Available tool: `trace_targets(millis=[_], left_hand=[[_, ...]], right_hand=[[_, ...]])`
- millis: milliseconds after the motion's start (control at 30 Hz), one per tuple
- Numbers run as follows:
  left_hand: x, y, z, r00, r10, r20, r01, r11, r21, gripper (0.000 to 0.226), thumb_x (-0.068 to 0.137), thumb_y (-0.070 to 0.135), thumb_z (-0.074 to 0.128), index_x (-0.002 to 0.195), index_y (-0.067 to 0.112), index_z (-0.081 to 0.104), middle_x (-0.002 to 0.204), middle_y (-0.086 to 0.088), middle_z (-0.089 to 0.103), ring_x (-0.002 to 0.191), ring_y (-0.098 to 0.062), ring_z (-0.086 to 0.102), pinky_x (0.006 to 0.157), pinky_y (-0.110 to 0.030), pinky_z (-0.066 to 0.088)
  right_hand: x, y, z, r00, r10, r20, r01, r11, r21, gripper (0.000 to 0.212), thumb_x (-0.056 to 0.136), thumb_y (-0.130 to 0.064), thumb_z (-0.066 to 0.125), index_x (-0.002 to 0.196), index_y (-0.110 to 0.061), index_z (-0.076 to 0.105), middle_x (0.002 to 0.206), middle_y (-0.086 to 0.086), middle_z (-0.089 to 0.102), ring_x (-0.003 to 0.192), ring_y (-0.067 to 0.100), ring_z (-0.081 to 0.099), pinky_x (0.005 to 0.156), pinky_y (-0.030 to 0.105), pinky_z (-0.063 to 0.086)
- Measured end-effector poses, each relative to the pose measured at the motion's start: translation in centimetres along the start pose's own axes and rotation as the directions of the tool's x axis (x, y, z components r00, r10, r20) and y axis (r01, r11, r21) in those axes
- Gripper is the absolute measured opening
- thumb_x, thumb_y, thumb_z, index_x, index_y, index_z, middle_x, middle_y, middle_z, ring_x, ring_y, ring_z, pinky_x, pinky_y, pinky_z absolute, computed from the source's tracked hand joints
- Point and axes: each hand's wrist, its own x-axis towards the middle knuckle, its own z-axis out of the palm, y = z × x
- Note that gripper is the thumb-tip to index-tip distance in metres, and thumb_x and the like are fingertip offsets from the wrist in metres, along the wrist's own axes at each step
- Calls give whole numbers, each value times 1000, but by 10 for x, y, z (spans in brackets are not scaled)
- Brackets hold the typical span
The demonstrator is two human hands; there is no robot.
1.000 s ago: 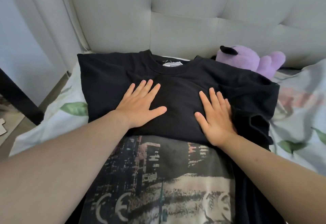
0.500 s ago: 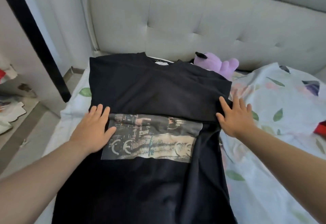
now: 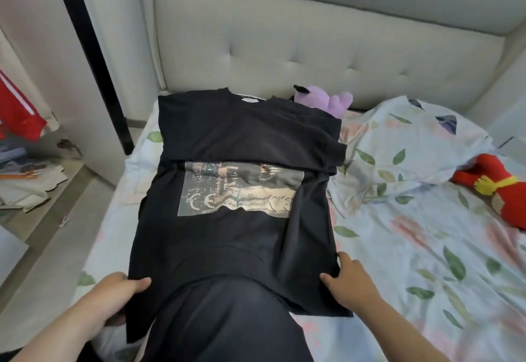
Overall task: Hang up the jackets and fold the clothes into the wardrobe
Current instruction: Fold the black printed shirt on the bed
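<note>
Two hands held the near hem of the black T-shirt (image 3: 227, 247), which lay flat on the bed (image 3: 398, 247), collar end folded over its print. Left hand (image 3: 113, 302) gripped the left corner, fingers curled beneath; right hand (image 3: 347, 284) pinched the right corner.

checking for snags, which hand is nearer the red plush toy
Right. The right hand grips the black t-shirt on the side toward the red plush toy; the left hand grips the opposite corner.
</note>
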Motion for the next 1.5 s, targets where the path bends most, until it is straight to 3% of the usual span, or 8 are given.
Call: trace_targets(millis=[200,433,533,633,733,933,1067,1500], left_hand=[[-24,6,-29,988,132,-85,-148,961,-235,15,98,13,60,99,-2,62,85,-20,69,76,-34,65,67,-39,53],[-51,31,-92,905,316,-286,-419,535,-734,20,101,13,52,95,23,68,87,-6,68,66,-21,64,46,-24,52],[-72,40,-105,856,467,-222,-390,301,-871,7,87,15,65,89,18,70,85,0,71,73,-10,69,65,-19,57],[-3,14,-137,877,429,-216,-291,116,-950,67,33,6,91,97,0,71,109,-18,69,98,-36,65,104,-41,44],[-5,35,-144,814,482,-324,-486,259,-835,54,73,-27,55,116,4,66,136,-26,53,112,-37,58,85,-39,59],[-80,86,-141,612,503,-611,-784,489,-383,10,96,18,61,95,23,70,92,-24,67,70,-22,60,66,-32,53],[-53,77,-160,548,558,-623,-814,527,-244,47,79,69,57,111,37,69,105,6,74,102,-24,68,94,-57,50],[-54,49,-181,702,563,-436,-711,516,-477,30,92,46,64,105,20,70,103,-13,72,91,-37,67,83,-54,52]], right_hand=[[-34,6,-24,993,-115,15,88,829,552,43,96,-17,62,134,-31,46,112,3,69,90,19,70,70,26,53],[-58,-5,-101,989,-142,-37,61,171,983,8,89,-7,59,85,-3,65,79,10,57,59,15,51,46,25,39],[-64,-6,-121,941,-334,-43,-14,-168,986,53,53,3,66,105,3,64,99,19,67,80,26,62,60,31,53],[-68,-13,-132,913,-384,-139,121,-71,990,75,49,15,56,120,-8,58,114,14,65,105,29,60,82,38,48],[-72,-27,-146,928,-223,-299,334,142,932,37,83,16,57,111,-7,60,103,13,68,95,27,65,81,36,48],[-79,-25,-173,770,-149,-620,547,655,522,17,98,-15,58,89,-11,72,82,4,68,78,18,59,66,31,43],[-91,-23,-183,738,-126,-663,625,498,601,18,100,-10,53,99,-19,69,99,-6,68,94,8,61,75,26,43],[-108,15,-193,924,-274,-267,356,363,861,33,93,-24,63,105,7,67,94,25,71,78,30,65,64,36,49]])
